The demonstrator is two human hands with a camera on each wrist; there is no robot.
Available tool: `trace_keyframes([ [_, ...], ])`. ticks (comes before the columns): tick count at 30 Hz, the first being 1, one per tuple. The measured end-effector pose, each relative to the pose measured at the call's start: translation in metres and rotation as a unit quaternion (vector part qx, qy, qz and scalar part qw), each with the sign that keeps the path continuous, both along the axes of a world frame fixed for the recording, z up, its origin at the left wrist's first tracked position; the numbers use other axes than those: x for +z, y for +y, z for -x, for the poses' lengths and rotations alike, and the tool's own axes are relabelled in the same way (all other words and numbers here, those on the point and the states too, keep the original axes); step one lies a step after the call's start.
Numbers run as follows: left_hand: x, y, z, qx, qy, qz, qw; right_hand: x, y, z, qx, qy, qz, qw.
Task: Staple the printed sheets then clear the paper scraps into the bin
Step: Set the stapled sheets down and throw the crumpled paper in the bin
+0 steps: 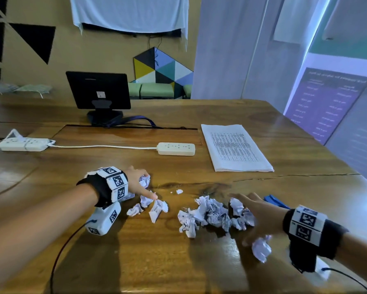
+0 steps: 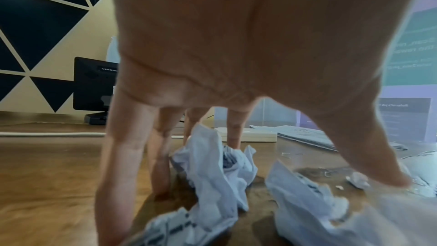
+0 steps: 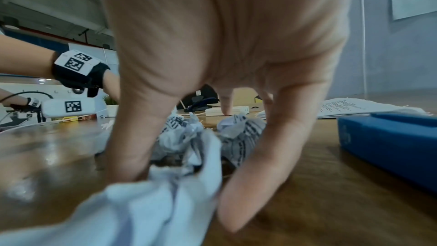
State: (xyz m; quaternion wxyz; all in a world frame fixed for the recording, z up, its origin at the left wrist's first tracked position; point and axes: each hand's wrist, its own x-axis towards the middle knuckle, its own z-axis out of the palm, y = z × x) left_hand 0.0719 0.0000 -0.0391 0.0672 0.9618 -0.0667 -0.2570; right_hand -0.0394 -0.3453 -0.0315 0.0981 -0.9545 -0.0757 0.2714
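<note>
Worktop (image 1: 135,262) first: printed sheets (image 1: 235,147) lie squared at one o'clock (clear of your sweep, I judge); scraps (image 1: 210,215) litter six o'clock, so your left hand (image 1: 137,181) and right hand (image 1: 256,211) cage them with spread, ungripping fingers (image 2: 123,156) to rake them together.

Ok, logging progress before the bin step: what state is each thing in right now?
printed sheets: stacked flat, staple not visible
paper scraps: crumpled, loose on table
blue stapler: lying unheld
left hand: open, fingers over scraps
right hand: open, spread over scraps
</note>
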Motion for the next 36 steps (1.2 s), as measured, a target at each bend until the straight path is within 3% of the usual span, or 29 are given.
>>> trace_keyframes([
  [7,0.007,-0.006,0.034,0.032,-0.016,0.013,0.999,-0.011,0.022,-0.021,0.001,-0.062,0.029,0.998],
  [22,-0.011,-0.024,0.043,0.017,-0.066,0.062,0.996,0.000,0.015,-0.042,-0.043,-0.081,-0.042,0.995],
  [28,-0.016,-0.017,0.034,0.019,-0.074,0.117,0.990,0.007,0.014,-0.044,-0.030,-0.040,-0.001,0.999],
  [36,-0.014,-0.011,0.032,0.026,-0.065,0.206,0.976,0.010,0.002,-0.037,-0.093,-0.056,-0.070,0.992],
])
